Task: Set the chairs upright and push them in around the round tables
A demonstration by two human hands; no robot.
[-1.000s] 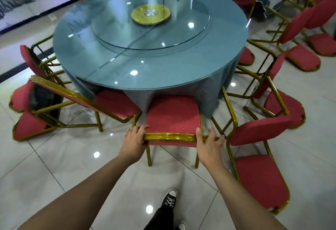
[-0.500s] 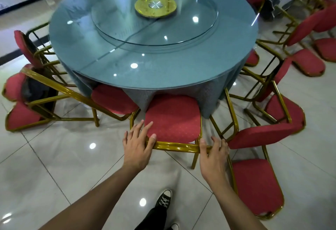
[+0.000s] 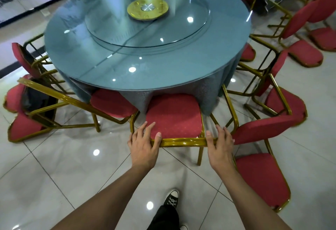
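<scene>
A red padded chair with a gold frame stands upright against the round glass-topped table, its seat partly under the blue-grey tablecloth. My left hand rests on the left end of the gold top rail, fingers spread straight over the chair back and thumb on the rail. At the rail's right end my right hand presses with its thumb across the rail and its fingers extended past the corner. A toppled red chair lies on the floor just right of my right hand.
More toppled red chairs lie at the right and far right; a tangle of overturned chairs sits at the left. One chair stands beside the pushed-in one. A glass turntable tops the table. My shoe is below.
The chair has slid further in under the table. My left hand loosened from gripping the rail to spread, straight fingers; my right hand also relaxed on the rail.
</scene>
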